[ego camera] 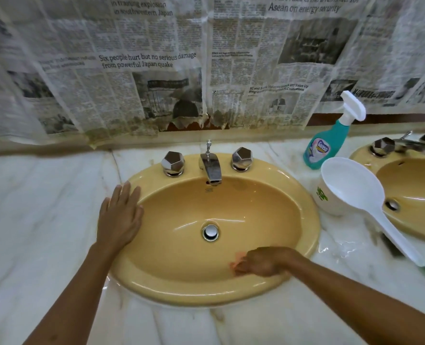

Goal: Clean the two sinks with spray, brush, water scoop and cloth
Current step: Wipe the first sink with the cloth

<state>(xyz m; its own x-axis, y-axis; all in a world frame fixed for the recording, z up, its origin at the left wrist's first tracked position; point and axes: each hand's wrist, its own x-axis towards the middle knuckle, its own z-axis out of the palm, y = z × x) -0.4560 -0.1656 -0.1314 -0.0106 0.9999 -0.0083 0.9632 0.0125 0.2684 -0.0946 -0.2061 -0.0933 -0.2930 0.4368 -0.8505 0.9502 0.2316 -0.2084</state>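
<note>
**Two hands at the near sink, one wiping with a cloth**

Two oval mustard-yellow ceramic sinks are set in a white marble counter (44, 220). The near sink (231, 290) fills the middle of the view; the second sink (410, 185) is at the right edge. The left hand (120, 217) lies flat on the near sink's left rim, fingers straight and close together. The right hand (261, 261) is inside the basin at its front wall, fingers curled around a small pink cloth (237, 260), which is pressed against the ceramic. Between the sinks stands a white plastic water scoop (350, 188) with its long handle pointing toward the front right. Just behind it is a teal spray bottle (328, 143) with a white trigger. Yellowed newspaper sheets (156, 70) cover the wall behind the chrome tap (211, 168).
</note>
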